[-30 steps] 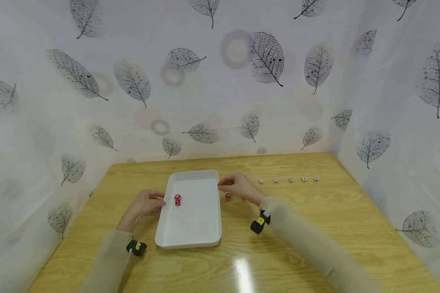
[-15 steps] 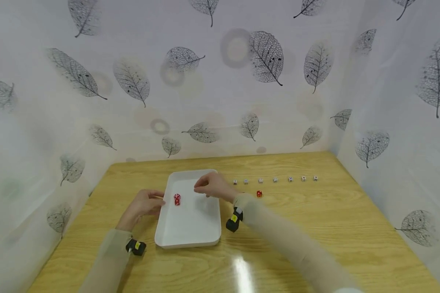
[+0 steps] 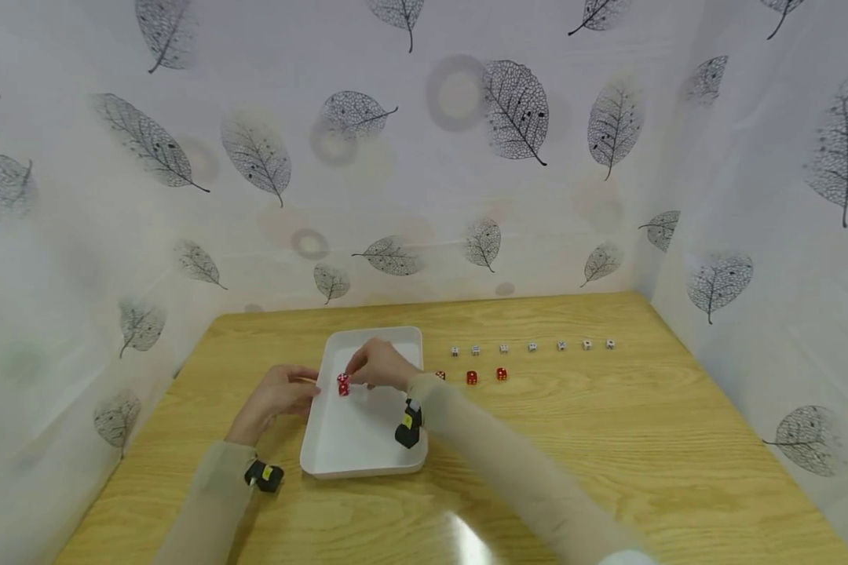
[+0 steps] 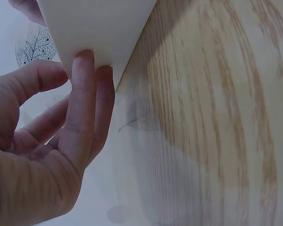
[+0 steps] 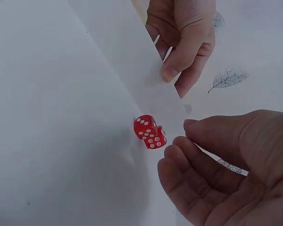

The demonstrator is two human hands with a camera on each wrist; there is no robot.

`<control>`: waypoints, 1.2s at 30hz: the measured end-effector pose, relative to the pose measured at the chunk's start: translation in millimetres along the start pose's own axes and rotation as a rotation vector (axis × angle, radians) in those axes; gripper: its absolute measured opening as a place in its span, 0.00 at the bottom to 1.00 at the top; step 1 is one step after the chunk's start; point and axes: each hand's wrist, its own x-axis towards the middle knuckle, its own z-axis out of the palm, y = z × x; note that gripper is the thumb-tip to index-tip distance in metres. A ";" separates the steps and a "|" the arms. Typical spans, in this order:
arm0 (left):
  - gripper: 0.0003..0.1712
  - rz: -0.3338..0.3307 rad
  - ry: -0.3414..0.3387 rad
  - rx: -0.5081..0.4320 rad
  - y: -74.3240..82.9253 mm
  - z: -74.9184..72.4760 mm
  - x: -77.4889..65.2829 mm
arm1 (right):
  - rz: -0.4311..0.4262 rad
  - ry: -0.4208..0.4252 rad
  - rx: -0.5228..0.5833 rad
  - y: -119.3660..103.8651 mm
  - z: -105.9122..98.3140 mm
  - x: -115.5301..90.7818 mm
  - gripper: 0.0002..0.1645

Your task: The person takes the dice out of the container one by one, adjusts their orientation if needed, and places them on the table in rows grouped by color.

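My left hand (image 3: 277, 394) grips the left side of a white rectangular tray (image 3: 353, 459), thumb at the rim and fingertips against the outer wall, as the left wrist view shows. Inside the tray, near that same side, lie two red dice with white pips, the farther die (image 5: 145, 125) overlapping the nearer die (image 5: 157, 140) in the right wrist view. Over the tray, my right hand (image 3: 381, 365) is right beside the dice, fingers bent and thumb tip a little apart from them. Nothing shows between its fingertips.
Right of the tray, several white dice (image 3: 504, 348) stand in a row on the wooden table (image 3: 572, 439). Nearer than this row sit three red dice (image 3: 471, 377), the leftmost partly hidden by the right sleeve. Leaf-patterned curtains (image 3: 410, 196) surround the table.
My right hand has moved left from the tray's right rim to the two red dice, uncovering white and red dice on the table. My left hand has stayed at the tray.
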 end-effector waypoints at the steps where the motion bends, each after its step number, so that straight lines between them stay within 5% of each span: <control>1: 0.25 -0.002 0.000 -0.002 0.4 0.3 0.2 | 0.009 -0.005 -0.004 0.6 1.3 1.2 0.09; 22: 0.25 -0.008 -0.015 0.013 5.2 3.4 0.0 | 0.147 0.095 -0.320 11.0 32.0 20.0 0.07; 36: 0.25 0.017 -0.018 0.005 1.2 2.3 -3.2 | 0.159 0.150 -0.197 13.1 23.3 11.8 0.11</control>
